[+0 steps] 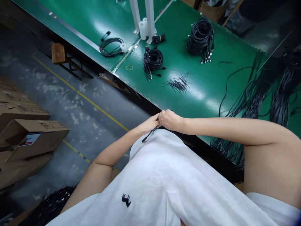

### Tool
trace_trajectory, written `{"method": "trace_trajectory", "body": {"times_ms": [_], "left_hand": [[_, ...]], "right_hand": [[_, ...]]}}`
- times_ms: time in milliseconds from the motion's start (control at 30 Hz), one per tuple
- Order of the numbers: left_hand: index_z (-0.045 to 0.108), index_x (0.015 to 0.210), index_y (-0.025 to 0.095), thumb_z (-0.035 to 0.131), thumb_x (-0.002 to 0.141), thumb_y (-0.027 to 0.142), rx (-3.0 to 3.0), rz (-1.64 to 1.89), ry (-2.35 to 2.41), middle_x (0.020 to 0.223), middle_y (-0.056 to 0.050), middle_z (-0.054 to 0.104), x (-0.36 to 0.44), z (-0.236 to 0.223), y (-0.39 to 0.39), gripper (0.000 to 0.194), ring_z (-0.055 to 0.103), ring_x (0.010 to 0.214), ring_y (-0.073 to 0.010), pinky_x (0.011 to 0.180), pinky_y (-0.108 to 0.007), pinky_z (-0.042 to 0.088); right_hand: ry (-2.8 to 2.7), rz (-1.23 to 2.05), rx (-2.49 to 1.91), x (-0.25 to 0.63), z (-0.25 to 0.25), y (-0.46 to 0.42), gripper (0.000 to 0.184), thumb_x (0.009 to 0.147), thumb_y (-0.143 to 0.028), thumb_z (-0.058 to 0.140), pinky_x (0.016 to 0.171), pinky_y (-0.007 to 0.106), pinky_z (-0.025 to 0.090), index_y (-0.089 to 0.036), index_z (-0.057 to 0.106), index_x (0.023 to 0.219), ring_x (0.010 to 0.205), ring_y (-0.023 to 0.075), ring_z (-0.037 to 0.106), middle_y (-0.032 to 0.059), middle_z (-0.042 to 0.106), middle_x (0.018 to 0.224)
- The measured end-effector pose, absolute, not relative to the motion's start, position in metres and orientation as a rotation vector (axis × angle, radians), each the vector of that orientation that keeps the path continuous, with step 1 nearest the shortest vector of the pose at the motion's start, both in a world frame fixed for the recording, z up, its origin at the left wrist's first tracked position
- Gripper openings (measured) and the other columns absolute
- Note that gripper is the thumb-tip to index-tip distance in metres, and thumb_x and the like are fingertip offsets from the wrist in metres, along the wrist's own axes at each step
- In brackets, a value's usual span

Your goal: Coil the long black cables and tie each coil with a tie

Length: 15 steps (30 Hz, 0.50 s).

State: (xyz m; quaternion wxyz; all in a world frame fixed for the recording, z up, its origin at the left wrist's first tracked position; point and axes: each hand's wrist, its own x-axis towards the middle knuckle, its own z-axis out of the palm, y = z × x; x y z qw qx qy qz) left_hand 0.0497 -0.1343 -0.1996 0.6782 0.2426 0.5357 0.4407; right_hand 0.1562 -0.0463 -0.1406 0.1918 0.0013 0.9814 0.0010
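Head view | our left hand [150, 123] and right hand [169, 120] grip a thin black cable [148, 135] by the shiny green worktop [202, 81] | fat round black coil [199, 39] looks done | long black cable heap [281, 103] lies loose

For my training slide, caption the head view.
Left grip and right grip meet at a black cable beside a green table bearing coiled cables.

No lettering or number is legible. The white cloth shirt [160, 166] bears a small black emblem [126, 200] without readable words; the open brown cardboard box [50, 138] bears a white, blue and red rectangular label [30, 139], its print too small to read.
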Motion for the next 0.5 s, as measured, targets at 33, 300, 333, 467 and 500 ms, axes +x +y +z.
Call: {"method": "trace_trajectory", "body": {"times_ms": [33, 300, 333, 467, 500], "left_hand": [[0.058, 0.088, 0.015, 0.059, 0.073, 0.008, 0.551, 0.991, 1.200, 0.059, 0.006, 0.044, 0.051, -0.201, -0.134, 0.017, 0.037, 0.054, -0.0081, 0.054, -0.024, 0.028], [0.064, 0.109, 0.015, 0.049, 0.070, 0.009, 0.472, 1.226, 1.152, 0.082, -0.003, 0.062, 0.031, -0.185, -0.112, 0.042, 0.056, 0.073, -0.0130, 0.074, -0.026, 0.046], [0.064, 0.113, 0.017, 0.050, 0.072, 0.011, 0.554, 1.230, 1.157, 0.088, -0.004, 0.064, 0.023, -0.183, -0.110, 0.044, 0.058, 0.080, -0.0147, 0.080, -0.029, 0.047], [0.059, 0.128, 0.024, 0.056, 0.076, 0.011, 1.216, 0.992, 1.342, 0.104, -0.006, 0.063, -0.009, -0.172, -0.105, 0.054, 0.056, 0.101, -0.0207, 0.098, -0.037, 0.041], [0.059, 0.129, 0.026, 0.060, 0.076, 0.012, 1.385, 0.906, 1.433, 0.105, -0.006, 0.062, -0.014, -0.169, -0.104, 0.055, 0.054, 0.103, -0.0228, 0.100, -0.040, 0.039]], "right_hand": [[2.732, -0.043, 0.028, 0.155, -0.139, -0.045, 0.025, 0.086, -0.005, 0.045, 0.057, 0.032, 0.033, -0.007, 0.070, 0.085, 0.078, 0.0244, 0.062, 0.0170, 0.069, 0.081], [2.734, -0.261, 0.478, 0.137, -0.131, -0.006, 0.027, 0.091, -0.026, 0.049, 0.061, 0.030, 0.036, -0.012, 0.071, 0.098, 0.086, 0.0278, 0.069, 0.0157, 0.073, 0.092], [2.761, -0.262, 0.518, 0.135, -0.130, -0.001, 0.028, 0.092, -0.029, 0.048, 0.061, 0.030, 0.035, -0.014, 0.071, 0.096, 0.085, 0.0277, 0.069, 0.0152, 0.073, 0.091], [2.819, -0.275, 0.517, 0.133, -0.126, 0.004, 0.032, 0.094, -0.027, 0.041, 0.059, 0.030, 0.032, -0.015, 0.070, 0.093, 0.082, 0.0256, 0.068, 0.0133, 0.073, 0.089], [2.830, -0.279, 0.505, 0.134, -0.126, 0.003, 0.031, 0.093, -0.025, 0.040, 0.058, 0.030, 0.031, -0.015, 0.070, 0.093, 0.082, 0.0248, 0.068, 0.0131, 0.073, 0.088]]}}
